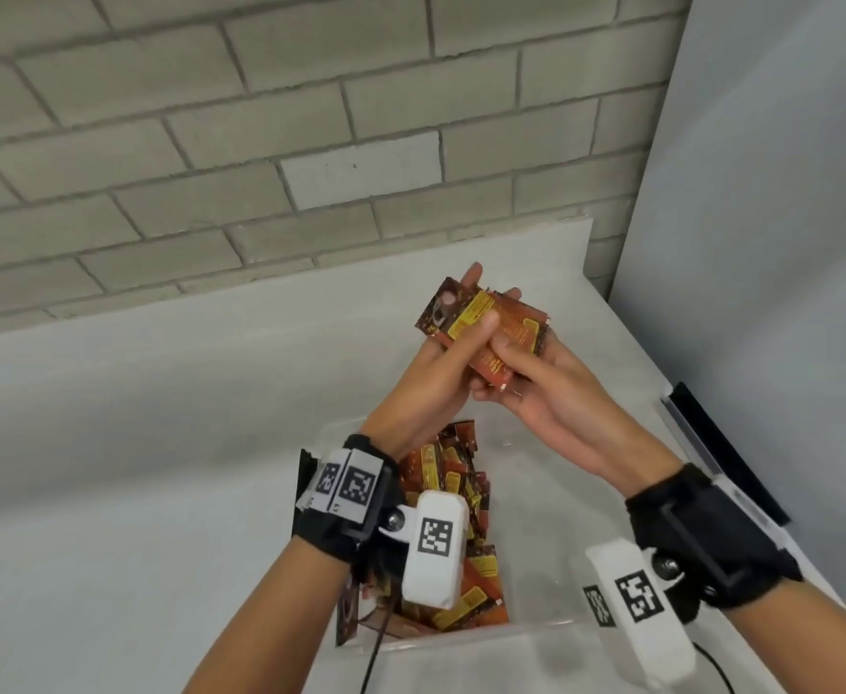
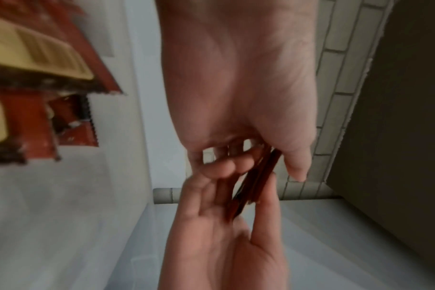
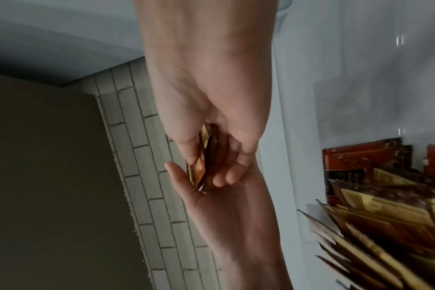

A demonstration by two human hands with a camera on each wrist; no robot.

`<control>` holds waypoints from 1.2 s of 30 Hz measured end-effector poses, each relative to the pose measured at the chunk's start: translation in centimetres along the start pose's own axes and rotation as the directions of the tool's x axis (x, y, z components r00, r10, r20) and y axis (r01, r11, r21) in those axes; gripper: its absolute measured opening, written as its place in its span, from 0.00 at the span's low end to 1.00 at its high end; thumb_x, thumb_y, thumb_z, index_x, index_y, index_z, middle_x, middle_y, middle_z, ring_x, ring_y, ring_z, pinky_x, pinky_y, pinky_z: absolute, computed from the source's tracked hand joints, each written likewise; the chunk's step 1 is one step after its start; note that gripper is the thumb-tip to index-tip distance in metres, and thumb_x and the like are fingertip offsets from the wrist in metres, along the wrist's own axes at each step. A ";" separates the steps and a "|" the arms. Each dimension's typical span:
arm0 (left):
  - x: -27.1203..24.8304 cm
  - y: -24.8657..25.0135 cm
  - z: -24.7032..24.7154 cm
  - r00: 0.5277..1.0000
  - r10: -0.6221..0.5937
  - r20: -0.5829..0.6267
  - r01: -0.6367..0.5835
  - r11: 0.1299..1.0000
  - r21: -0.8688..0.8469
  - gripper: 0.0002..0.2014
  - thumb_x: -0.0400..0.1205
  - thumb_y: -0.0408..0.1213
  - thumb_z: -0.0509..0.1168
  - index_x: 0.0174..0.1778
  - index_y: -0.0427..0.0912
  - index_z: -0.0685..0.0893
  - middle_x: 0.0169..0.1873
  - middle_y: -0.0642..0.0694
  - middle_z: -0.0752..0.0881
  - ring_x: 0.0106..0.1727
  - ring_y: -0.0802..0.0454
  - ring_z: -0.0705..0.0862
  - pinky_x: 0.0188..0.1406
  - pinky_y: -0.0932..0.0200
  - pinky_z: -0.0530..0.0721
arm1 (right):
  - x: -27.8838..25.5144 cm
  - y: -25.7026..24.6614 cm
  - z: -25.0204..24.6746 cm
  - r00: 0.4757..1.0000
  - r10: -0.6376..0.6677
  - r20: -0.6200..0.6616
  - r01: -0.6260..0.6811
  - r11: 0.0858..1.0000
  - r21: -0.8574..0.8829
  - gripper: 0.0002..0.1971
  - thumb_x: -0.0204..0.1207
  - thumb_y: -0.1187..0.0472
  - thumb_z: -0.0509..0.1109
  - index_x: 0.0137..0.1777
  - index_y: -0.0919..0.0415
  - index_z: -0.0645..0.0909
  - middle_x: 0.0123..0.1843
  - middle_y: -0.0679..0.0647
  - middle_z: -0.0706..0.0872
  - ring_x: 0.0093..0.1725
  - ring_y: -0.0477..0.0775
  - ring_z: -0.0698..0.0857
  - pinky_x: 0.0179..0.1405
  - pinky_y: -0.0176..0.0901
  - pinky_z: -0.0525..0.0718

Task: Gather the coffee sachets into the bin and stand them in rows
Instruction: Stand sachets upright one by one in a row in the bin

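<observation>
While your left hand [image 1: 441,365] and right hand [image 1: 536,393] both pinch the sachets [image 1: 486,323] above the table, the bin [image 1: 526,493] lies straight below, nearer you, its filled row to the left.

the wrist units [image 1: 435,553] hide part of the sachets in the bin [image 1: 466,583]; the held sachets [image 2: 255,182] show blurred, their count unclear.

head: above, facing down-forward | wrists: close along palms | shared: held sachets [image 1: 486,328], bin [image 1: 536,638]
</observation>
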State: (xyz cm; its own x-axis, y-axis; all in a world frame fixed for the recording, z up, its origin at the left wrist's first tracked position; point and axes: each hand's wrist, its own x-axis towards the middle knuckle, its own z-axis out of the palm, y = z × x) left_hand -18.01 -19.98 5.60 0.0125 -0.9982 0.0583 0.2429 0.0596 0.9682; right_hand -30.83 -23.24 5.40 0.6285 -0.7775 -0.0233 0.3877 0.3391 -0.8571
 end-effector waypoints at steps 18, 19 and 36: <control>-0.3 -2.3 -1.4 0.989 -0.141 -0.051 0.113 0.924 -0.366 0.13 0.80 0.26 0.64 0.61 0.36 0.80 0.57 0.37 0.87 0.61 0.40 0.85 0.60 0.39 0.85 | 1.9 2.1 -3.4 0.927 -0.252 -0.279 0.110 0.892 -0.438 0.17 0.79 0.57 0.70 0.68 0.51 0.78 0.57 0.52 0.83 0.60 0.52 0.82 0.53 0.39 0.83; -0.3 -2.4 -1.5 0.988 -0.145 -0.056 0.115 0.923 -0.367 0.15 0.79 0.24 0.63 0.61 0.36 0.79 0.57 0.37 0.87 0.61 0.39 0.85 0.60 0.39 0.85 | 1.9 2.1 -3.7 0.925 -0.253 -0.283 0.108 0.891 -0.442 0.17 0.80 0.58 0.70 0.68 0.52 0.79 0.58 0.51 0.84 0.61 0.52 0.82 0.55 0.40 0.83; 0.1 -2.8 -1.8 0.975 -0.080 -0.205 0.049 0.987 -0.151 0.15 0.78 0.23 0.69 0.59 0.36 0.83 0.50 0.42 0.91 0.51 0.45 0.90 0.45 0.55 0.89 | 1.5 1.6 -3.5 0.948 -0.191 -0.253 0.058 0.890 -0.452 0.17 0.79 0.59 0.70 0.66 0.58 0.77 0.57 0.53 0.86 0.54 0.48 0.86 0.46 0.35 0.84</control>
State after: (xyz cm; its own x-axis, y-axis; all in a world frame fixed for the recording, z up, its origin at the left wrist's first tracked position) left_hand -16.91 -20.22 2.48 0.1922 -0.9789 -0.0702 0.3865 0.0098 0.9222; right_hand -31.66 -25.72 2.23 0.3511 -0.9363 0.0112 0.0769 0.0170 -0.9969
